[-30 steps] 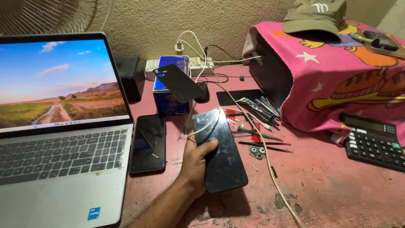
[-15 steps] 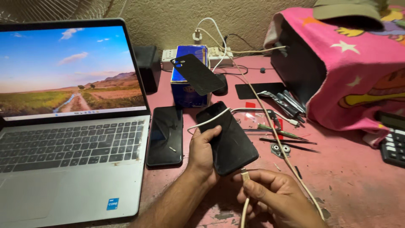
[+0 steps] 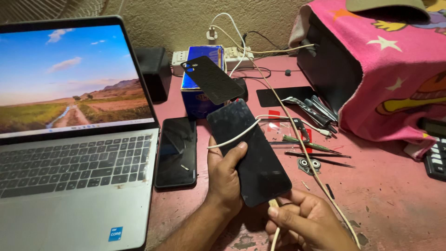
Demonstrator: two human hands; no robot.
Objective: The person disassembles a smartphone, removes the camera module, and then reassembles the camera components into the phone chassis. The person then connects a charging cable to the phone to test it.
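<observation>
My left hand (image 3: 226, 174) grips a black phone (image 3: 251, 153), screen up and tilted, with the thumb on its left edge. My right hand (image 3: 304, 221) pinches the plug end of a white cable (image 3: 275, 203) right at the phone's bottom edge. The cable (image 3: 297, 139) runs up across the desk to a white power strip (image 3: 237, 53). Another loop of cable crosses the phone's screen.
An open laptop (image 3: 69, 162) fills the left. A second black phone (image 3: 176, 151) lies beside it. A blue box (image 3: 197, 97) carries a black back cover (image 3: 213, 79). Tweezers and screwdrivers (image 3: 309, 121) lie at right near a pink-covered box (image 3: 385, 69). A calculator (image 3: 436, 158) sits at the right edge.
My left hand lifted the phone off the desk. My right hand came into view and brought the cable's plug up to the phone's bottom edge.
</observation>
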